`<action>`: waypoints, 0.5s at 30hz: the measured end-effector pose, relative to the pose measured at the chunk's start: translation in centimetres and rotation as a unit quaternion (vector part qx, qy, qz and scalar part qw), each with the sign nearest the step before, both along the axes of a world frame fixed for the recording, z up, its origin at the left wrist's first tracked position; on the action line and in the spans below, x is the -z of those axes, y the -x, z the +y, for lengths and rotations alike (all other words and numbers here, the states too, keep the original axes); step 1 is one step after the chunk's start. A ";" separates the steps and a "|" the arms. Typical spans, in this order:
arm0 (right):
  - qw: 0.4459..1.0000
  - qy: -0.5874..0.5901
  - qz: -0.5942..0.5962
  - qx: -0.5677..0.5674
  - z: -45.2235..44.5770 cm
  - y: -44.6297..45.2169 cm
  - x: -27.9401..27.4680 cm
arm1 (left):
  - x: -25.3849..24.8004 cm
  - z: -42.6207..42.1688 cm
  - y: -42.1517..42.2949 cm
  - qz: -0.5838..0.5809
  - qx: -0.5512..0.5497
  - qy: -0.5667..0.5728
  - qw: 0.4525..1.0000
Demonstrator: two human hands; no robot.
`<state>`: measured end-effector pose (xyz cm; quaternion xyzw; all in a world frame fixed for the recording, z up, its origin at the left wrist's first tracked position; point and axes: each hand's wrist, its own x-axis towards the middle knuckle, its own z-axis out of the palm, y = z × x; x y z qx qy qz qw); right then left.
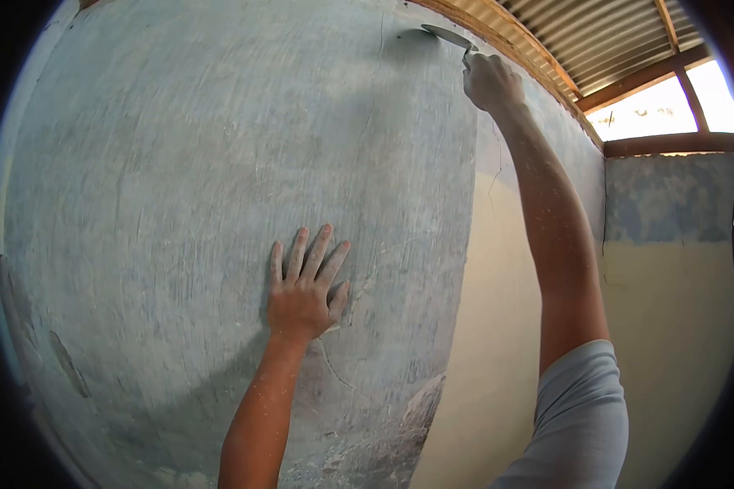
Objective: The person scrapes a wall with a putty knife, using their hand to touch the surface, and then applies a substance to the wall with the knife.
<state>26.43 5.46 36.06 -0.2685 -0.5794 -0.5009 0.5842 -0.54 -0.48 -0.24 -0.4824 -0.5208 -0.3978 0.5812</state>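
My right hand (493,83) is raised high, closed around the handle of a trowel (448,37) with a thin metal blade. The blade is near the top of the wall, its shadow beside it; whether it touches the surface I cannot tell. Flat against the scraped grey-blue wall (179,163), lower down, rests my left hand (303,293) with its fingers spread and nothing in it. Pale dust covers its fingers. Fine cracks and scratch marks run over the wall around both hands.
Right of the scraped area, the wall has cream paint (497,326). A wooden beam (538,61) follows the wall's top edge under a corrugated roof (587,37). Another wall (669,200), grey-blue above and cream below, meets it at the right corner, under a wooden-framed opening (652,114).
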 end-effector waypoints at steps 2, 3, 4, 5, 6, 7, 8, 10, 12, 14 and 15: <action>1.000 -0.005 -0.006 0.015 0.0 -1.3 4.0 | 0.2 -0.1 0.0 0.002 -0.002 0.000 1.000; 0.999 -0.021 -0.014 0.032 -0.4 -1.7 5.7 | 0.2 -0.1 -0.1 0.002 0.002 -0.002 1.000; 0.999 0.002 -0.025 0.041 -1.1 -1.7 7.4 | 0.2 0.0 -0.1 -0.001 0.004 -0.005 1.000; 0.998 0.028 -0.036 0.051 -1.3 -1.6 8.6 | 0.2 0.0 0.0 -0.004 0.005 -0.005 1.000; 0.997 -0.003 -0.035 0.067 -0.3 -1.3 8.2 | 0.2 0.1 -0.1 -0.006 -0.001 -0.006 1.000; 0.996 -0.010 -0.039 0.080 -0.1 -1.0 7.1 | 0.2 0.1 -0.1 -0.007 -0.009 -0.005 1.000; 0.995 -0.021 -0.044 0.092 -0.1 -0.5 5.1 | 0.2 0.1 -0.1 -0.010 -0.008 -0.003 1.000; 0.996 -0.047 -0.036 0.068 -0.1 0.4 1.0 | 0.2 0.2 0.0 0.003 -0.019 -0.011 1.000; 0.997 -0.042 -0.029 0.052 -1.0 0.7 -0.4 | 0.1 0.3 -0.1 -0.004 -0.018 -0.008 1.000; 0.998 -0.027 -0.027 0.055 -1.5 0.7 0.2 | 0.3 0.1 0.0 -0.006 -0.016 0.004 1.000; 0.999 -0.012 -0.035 0.034 -1.5 0.0 1.4 | 0.2 0.1 0.0 -0.006 -0.014 0.003 1.000</action>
